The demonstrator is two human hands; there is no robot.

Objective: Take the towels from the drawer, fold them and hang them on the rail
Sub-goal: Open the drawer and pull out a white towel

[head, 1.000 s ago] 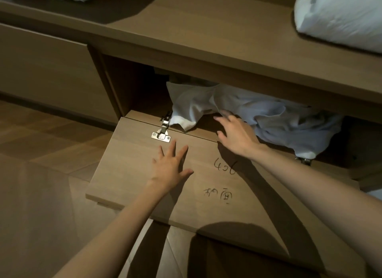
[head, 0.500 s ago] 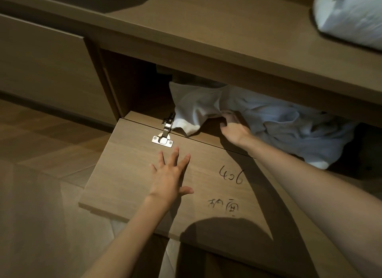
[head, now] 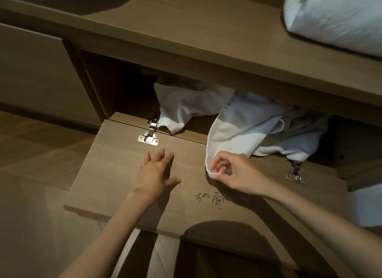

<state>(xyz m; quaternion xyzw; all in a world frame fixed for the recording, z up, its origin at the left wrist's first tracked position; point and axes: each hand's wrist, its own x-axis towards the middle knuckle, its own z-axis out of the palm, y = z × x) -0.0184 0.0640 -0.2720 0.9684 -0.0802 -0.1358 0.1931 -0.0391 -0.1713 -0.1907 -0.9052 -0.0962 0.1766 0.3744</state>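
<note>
At the far left stood a closed cabinet front (head: 37, 75), with wood floor (head: 31, 153) below it. Next came the drawer (head: 124, 91), its flap door (head: 115, 174) lying open toward me with a metal hinge (head: 149, 136) at its back edge. My left grip (head: 158, 172) was spread, fingers straight and apart, palm down over the bare door just in front of that hinge. Whether it touched the wood I could not tell. Behind the hinge a crumpled white towel (head: 182, 112) sat in the open drawer, one corner lapping over the sill. Dark handwriting (head: 208, 199) marked the door between my forearms. My right grip (head: 235, 172) pinched the hem of a second white towel (head: 227, 133) between thumb and forefinger, the other fingers curled. That towel ran from the drawer out over the door's back edge to my fingers. More pale bunched cloth (head: 289, 137) filled the drawer to the right, above a second hinge (head: 295, 174). On the table (head: 186, 35) over the drawer, far right, lay a white pillow (head: 334, 17).
</note>
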